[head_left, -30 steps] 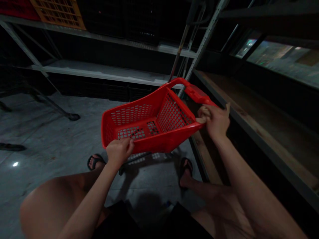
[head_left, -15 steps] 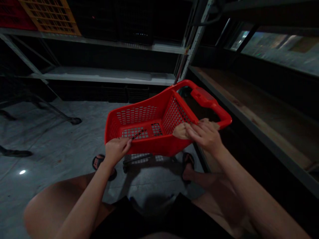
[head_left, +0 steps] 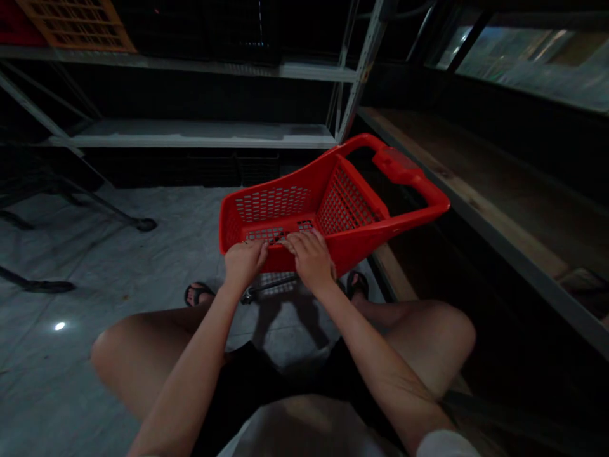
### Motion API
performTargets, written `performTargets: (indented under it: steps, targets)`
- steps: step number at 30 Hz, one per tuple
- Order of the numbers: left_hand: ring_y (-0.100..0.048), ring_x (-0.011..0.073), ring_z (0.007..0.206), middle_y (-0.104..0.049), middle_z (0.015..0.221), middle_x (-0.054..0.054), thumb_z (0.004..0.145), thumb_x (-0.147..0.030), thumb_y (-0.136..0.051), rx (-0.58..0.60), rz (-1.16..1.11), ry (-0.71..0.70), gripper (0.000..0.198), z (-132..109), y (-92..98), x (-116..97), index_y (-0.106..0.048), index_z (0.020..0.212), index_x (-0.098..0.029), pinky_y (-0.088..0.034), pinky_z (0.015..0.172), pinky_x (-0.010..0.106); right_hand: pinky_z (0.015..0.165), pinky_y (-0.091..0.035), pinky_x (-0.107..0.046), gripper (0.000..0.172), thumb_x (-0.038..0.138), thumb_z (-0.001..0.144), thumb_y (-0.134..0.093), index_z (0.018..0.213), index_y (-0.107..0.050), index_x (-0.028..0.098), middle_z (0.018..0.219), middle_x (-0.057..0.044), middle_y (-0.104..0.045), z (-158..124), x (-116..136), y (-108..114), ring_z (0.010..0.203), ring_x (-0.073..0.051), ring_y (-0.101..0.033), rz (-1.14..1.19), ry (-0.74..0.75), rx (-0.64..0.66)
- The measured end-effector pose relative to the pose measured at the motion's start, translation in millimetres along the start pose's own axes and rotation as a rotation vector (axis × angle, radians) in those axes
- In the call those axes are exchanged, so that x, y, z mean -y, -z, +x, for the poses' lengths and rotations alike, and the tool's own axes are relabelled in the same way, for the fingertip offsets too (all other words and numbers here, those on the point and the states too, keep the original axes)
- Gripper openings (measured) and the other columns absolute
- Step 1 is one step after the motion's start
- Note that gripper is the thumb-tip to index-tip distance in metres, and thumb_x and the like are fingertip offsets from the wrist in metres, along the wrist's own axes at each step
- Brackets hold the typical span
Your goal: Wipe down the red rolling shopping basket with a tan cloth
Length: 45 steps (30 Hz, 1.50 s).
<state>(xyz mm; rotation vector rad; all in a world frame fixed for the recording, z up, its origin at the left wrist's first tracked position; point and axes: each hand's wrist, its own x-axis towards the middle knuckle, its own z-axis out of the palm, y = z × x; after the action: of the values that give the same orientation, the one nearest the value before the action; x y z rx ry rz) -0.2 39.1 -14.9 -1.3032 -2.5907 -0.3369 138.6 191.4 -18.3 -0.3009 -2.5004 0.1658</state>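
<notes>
We hold the red basket [head_left: 328,209] tilted above the floor [head_left: 95,254], our left hand [head_left: 245,260] and right hand [head_left: 309,257] both gripping its near rim side by side; no writing is legible.

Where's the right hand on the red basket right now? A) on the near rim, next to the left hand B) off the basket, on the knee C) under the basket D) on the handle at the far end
A: the right hand grips the near rim of the red basket right beside the left hand; the handle at the far end is free.
</notes>
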Motion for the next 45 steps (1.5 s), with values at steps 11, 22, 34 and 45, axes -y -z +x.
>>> performTargets:
  steps: [11,22,34,45]
  targets:
    - [-0.074,0.0269,0.100,-0.079,0.114,0.009,0.112,-0.043,-0.032,0.031,-0.104,-0.201,0.047,-11.3,-0.6,3.3,-0.072,0.120,-0.021,-0.052,0.084,0.037,0.121,-0.027,-0.049,0.032,0.023,0.103,-0.053,0.130,-0.071,0.024,0.120,-0.007,-0.079,-38.0,-108.6,98.8,0.127,-0.029,-0.059,-0.429,0.051,-0.039]
    - [-0.065,0.0322,0.129,-0.059,0.153,0.019,0.093,-0.046,-0.073,-0.027,-0.224,-0.241,0.077,-18.0,8.3,-69.7,-0.043,0.156,-0.015,-0.046,0.106,0.044,0.085,-0.055,-0.039,0.081,0.034,0.099,-0.053,0.168,-0.020,0.006,0.108,-0.018,-0.081,32.3,0.3,61.7,0.095,-0.031,-0.076,-0.025,-0.365,0.592]
    - [-0.064,0.0342,0.130,-0.071,0.132,0.021,0.092,-0.014,-0.054,-0.327,-0.212,0.316,0.030,-49.7,-7.5,38.0,-0.062,0.121,-0.013,-0.033,0.124,0.061,0.083,-0.048,-0.038,0.051,0.038,0.109,-0.035,0.099,-0.078,0.013,0.092,-0.018,-0.081,9.5,-20.5,73.7,0.086,-0.029,-0.076,-0.311,-0.098,0.480]
    - [-0.062,0.0250,0.131,-0.075,0.114,0.011,0.109,-0.026,-0.034,-0.437,-0.416,0.314,0.032,-52.9,-33.0,-39.8,-0.065,0.110,-0.021,-0.041,0.123,0.054,0.062,-0.033,-0.033,0.048,0.029,0.102,-0.049,0.059,-0.068,0.019,0.058,-0.006,-0.072,0.1,-39.4,45.7,0.053,-0.017,-0.061,-0.362,0.150,0.086]
